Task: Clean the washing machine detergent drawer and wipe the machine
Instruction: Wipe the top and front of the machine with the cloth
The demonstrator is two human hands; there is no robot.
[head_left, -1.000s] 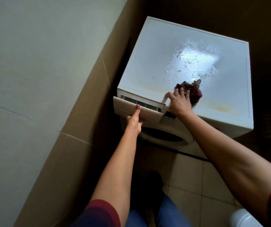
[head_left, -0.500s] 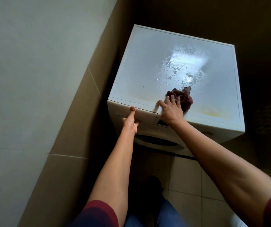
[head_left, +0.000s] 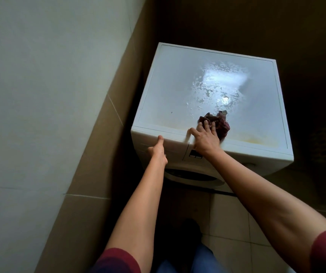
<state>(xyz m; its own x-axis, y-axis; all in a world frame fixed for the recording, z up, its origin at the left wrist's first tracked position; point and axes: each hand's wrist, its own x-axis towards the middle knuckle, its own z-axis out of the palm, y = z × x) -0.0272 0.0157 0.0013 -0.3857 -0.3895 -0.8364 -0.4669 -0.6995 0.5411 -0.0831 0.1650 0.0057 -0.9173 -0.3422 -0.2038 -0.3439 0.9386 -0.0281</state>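
The white washing machine stands in a corner, seen from above. Its detergent drawer at the front's top left sits flush with the panel. My left hand holds the drawer front, thumb on its upper edge, fingers curled against its face. My right hand lies with straight fingers on a crumpled dark red cloth near the front edge of the lid.
Water drops shine in the middle of the lid, and a yellowish stain runs along its front right edge. A tiled wall stands close on the left. The round door shows below, above a tiled floor.
The drawer stood pulled out a second ago; my left hand has pushed it in until flush. My right hand has stayed on the cloth.
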